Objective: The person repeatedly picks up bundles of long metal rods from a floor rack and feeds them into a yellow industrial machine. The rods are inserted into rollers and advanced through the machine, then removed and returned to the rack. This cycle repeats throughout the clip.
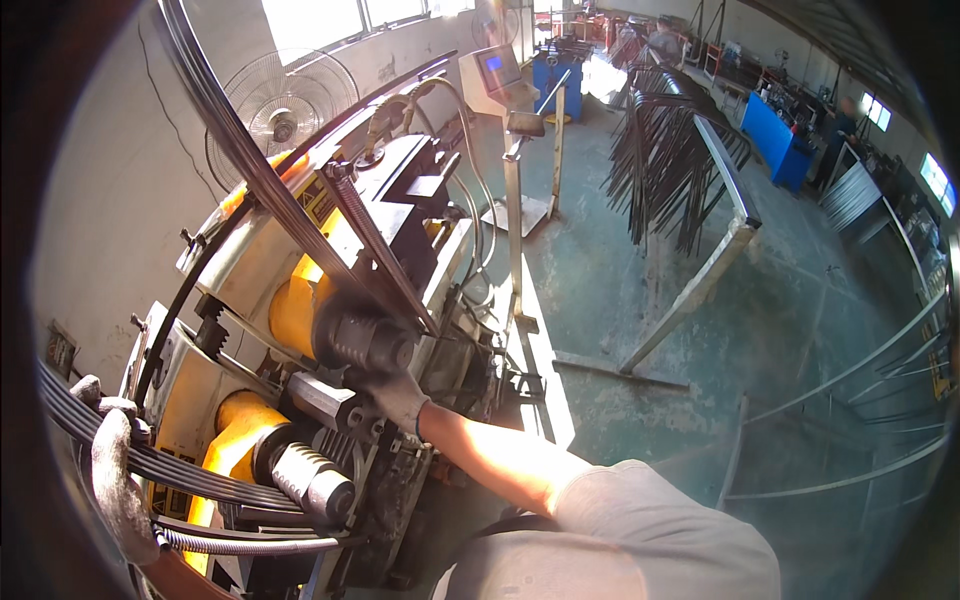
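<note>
Grey sleeve (pixel 665 515) foremost, left hand (pixel 112 470) clasps rods (pixel 215 482), right hand (pixel 402 400) beside roller (pixel 368 340).

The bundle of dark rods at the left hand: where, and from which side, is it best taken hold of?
Probably best around the outer stretch of the bundle of dark rods, from the left, where the left hand grips: it is long, slim and closely packed, so one hand can wrap it, away from the grooved roller.

two gloved hands (pixel 113 470) (pixel 402 400), two grooved rollers (pixel 372 340) (pixel 308 475), one screen (pixel 495 63)
</note>
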Tool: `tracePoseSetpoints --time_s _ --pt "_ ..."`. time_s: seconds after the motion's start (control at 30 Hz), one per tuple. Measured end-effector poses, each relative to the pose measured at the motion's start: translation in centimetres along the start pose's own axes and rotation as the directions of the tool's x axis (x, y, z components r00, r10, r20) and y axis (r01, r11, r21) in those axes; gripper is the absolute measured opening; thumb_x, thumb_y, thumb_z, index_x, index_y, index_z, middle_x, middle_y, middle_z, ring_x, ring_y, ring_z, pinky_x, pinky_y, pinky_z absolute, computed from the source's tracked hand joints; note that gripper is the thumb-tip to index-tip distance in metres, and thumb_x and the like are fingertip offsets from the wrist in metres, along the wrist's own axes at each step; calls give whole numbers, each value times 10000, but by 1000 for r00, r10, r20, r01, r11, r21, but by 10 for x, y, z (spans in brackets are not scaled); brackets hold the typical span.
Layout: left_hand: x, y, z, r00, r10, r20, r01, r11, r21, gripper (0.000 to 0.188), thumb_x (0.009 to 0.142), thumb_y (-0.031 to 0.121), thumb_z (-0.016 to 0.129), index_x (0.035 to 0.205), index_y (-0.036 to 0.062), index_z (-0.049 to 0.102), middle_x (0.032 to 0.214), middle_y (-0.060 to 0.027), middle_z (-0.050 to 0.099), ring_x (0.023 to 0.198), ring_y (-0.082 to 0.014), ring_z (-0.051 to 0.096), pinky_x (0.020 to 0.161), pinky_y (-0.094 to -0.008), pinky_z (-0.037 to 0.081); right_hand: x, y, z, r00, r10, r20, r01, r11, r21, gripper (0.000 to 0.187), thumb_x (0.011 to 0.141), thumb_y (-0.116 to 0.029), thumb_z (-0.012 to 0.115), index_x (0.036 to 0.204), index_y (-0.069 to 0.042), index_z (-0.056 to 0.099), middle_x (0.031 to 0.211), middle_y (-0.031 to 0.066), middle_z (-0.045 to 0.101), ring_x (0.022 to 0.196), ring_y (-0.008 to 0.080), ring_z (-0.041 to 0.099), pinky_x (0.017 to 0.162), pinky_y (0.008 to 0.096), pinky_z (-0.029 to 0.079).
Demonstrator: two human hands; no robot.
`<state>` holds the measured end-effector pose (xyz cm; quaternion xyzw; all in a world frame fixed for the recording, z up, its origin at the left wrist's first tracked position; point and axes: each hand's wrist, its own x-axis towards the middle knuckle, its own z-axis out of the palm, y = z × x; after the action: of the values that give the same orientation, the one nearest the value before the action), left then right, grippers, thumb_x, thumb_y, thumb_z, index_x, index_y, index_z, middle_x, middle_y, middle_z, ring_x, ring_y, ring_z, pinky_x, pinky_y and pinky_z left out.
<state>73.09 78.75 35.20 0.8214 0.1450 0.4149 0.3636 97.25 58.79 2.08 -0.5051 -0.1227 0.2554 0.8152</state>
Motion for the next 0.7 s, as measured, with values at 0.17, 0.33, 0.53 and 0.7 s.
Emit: tracePoseSetpoints --time_s 0.17,0.33,0.53,0.7 --pt "1 0 1 998 -48 51 54 989 -140 459 1140 90 620 1583 76 500 1171 -69 674 992 -117 664 899 -260 588 11 24 -8 961 -270 59 276 935 -223 491 860 -115 823 1349 -140 781 1314 122 767 1222 304 751 1094 407 604" --pt "1 -5 -1 995 -96 26 99 987 -129 445 1148 79 603 1581 60 497 1178 -69 670 981 -115 651 920 -270 581 11 26 -9 959 -266 93 282 920 -271 512 854 -108 807 1363 -151 781 1338 131 761 1272 339 732 1121 443 585" --pt "5 -9 -18 980 -115 165 134 985 -110 402 1130 276 693 1426 4 722 1258 -72 732 1103 -137 683 1059 -317 521 14 28 -9 941 -324 93 336 875 -349 488 879 -97 792 1365 -146 782 1346 130 762 1276 333 733 1106 441 587" --pt "5 1 -9 980 -160 118 172 980 -98 412 1125 298 715 1419 8 719 1210 -62 741 1067 -137 698 1037 -314 529 11 19 -4 953 -295 70 295 846 -444 393 946 -71 750 1333 -128 791 1313 114 780 1249 271 748 1077 403 593"
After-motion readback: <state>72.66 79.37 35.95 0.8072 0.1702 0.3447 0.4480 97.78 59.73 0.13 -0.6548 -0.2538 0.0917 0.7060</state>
